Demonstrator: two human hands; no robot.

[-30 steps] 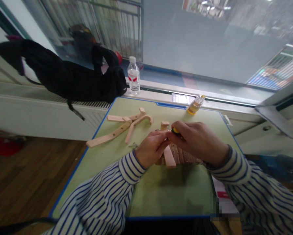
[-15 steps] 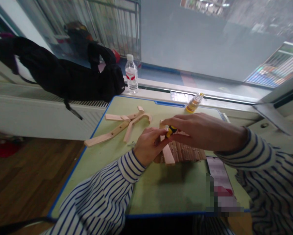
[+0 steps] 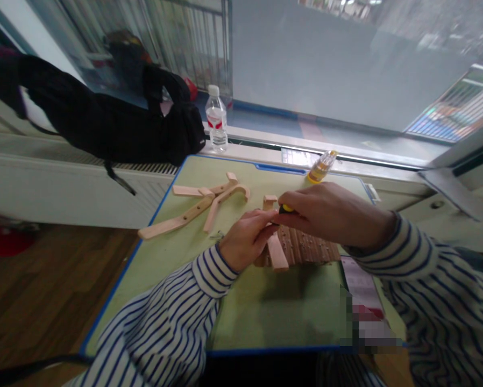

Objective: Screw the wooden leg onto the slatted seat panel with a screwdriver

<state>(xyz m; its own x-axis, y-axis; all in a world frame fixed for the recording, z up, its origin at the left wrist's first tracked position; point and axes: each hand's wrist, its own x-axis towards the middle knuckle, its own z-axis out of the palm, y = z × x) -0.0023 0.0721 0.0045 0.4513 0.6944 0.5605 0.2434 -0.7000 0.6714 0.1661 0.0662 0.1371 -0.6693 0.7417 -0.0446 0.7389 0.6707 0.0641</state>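
Note:
My right hand (image 3: pixel 326 212) is closed around the yellow-and-black handle of a screwdriver (image 3: pixel 286 208). The screwdriver's tip is hidden among my fingers. My left hand (image 3: pixel 247 236) is closed over the middle of a pale wooden hook piece (image 3: pixel 278 255), its thumb and forefinger meeting beside the screwdriver. One end of that piece shows beyond my hands and the other towards me. Beneath it lies a brown, ridged stack of layered strips (image 3: pixel 306 246). To the left, several similar wooden hook pieces (image 3: pixel 193 214) are grouped together, and small metal bits (image 3: pixel 217 235) lie near my left wrist.
A green table with a blue edge (image 3: pixel 116 301) carries everything. At its back leans a clear bottle with a yellow cap and base (image 3: pixel 322 166). A phone (image 3: pixel 360 285) lies at right. On the sill stand a water bottle (image 3: pixel 217 121) and a black bag (image 3: pixel 116 126).
My right hand has turned around the screwdriver, so less of its handle shows, and has shifted slightly. The hook piece's far end is more visible. My left hand stays nearly in place.

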